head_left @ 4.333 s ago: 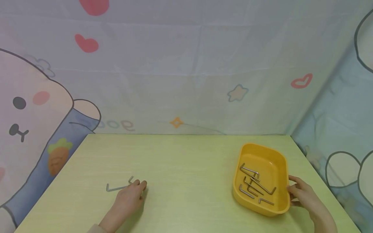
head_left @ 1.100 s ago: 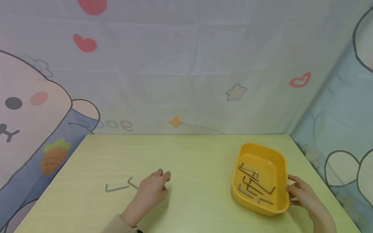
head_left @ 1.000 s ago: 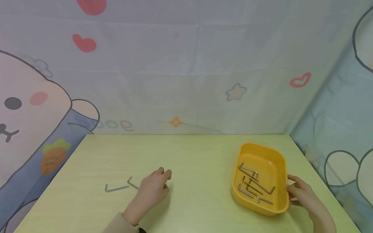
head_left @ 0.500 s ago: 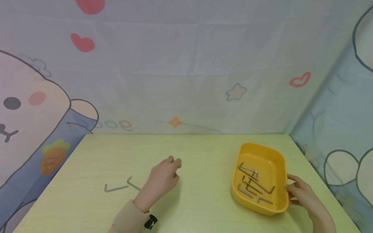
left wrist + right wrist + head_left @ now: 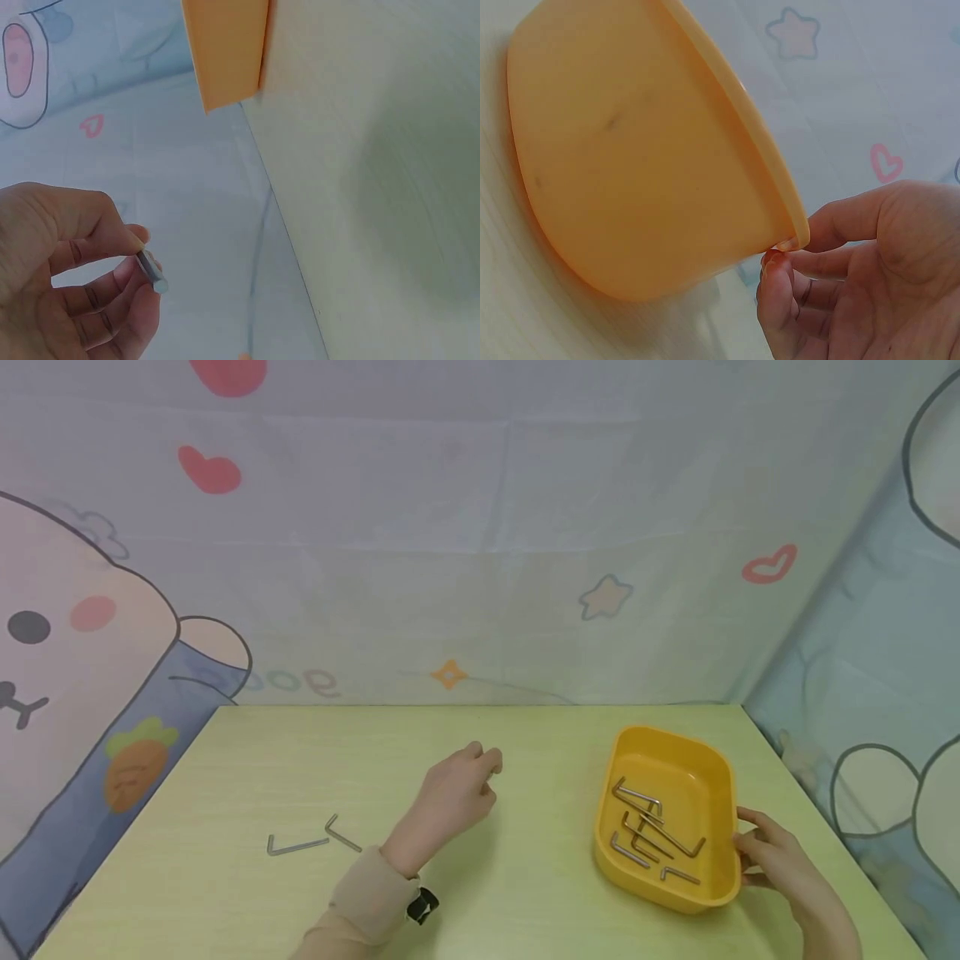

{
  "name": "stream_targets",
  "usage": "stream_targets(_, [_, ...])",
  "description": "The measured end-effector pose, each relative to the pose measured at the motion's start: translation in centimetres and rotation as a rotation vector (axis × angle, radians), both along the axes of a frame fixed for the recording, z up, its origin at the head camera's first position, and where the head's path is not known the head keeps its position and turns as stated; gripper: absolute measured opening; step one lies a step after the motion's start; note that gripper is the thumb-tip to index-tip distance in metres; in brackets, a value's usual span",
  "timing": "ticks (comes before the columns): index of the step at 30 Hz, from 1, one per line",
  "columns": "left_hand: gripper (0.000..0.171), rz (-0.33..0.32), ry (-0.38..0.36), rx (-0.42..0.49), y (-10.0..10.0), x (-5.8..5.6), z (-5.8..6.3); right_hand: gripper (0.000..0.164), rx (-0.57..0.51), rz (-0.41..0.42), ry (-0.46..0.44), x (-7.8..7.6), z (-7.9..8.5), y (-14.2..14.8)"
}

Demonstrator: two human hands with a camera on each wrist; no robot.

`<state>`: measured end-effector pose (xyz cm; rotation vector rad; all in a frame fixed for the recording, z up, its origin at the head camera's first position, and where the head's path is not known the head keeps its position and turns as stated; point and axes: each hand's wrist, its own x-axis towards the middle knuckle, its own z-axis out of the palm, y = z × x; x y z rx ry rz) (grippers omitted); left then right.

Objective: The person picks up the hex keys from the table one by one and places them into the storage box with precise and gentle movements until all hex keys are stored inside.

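Observation:
My left hand (image 5: 453,793) is above the middle of the table, left of the yellow bin (image 5: 693,906). In the left wrist view its thumb and fingers pinch a metal hex key (image 5: 152,271); just a short end shows, the rest being hidden by the hand. My right hand (image 5: 783,860) grips the bin's right rim between thumb and fingers, as the right wrist view of the bin wall (image 5: 645,165) also shows. Inside the bin lie several hex keys (image 5: 678,875), some crossing. On the table at left are two more, one hex key (image 5: 298,846) and another hex key (image 5: 344,837).
The pale yellow-green table (image 5: 525,877) ends at a printed cloth backdrop (image 5: 405,527). A black object (image 5: 422,906) sits at the left cuff. Bare tabletop lies between the left hand and the bin.
My left hand has left the hex keys at left and moved right and farther back, uncovering the second key there. My right hand and the bin have stayed in place.

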<state>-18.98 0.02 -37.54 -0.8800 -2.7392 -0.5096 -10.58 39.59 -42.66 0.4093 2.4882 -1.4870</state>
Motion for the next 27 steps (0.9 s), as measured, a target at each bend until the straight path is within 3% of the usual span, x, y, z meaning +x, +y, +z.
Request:
stream_targets(9, [0.028, -0.049, -0.023, -0.008, 2.1, -0.5, 0.3, 0.058, 0.006, 0.0, 0.001, -0.1, -0.1, 0.0])
stream_targets(27, [0.029, -0.159, 0.016, -0.144, 6.5, -1.5, 0.2, 0.058, 0.015, 0.007, 0.003, 0.0, 0.1, -0.1])
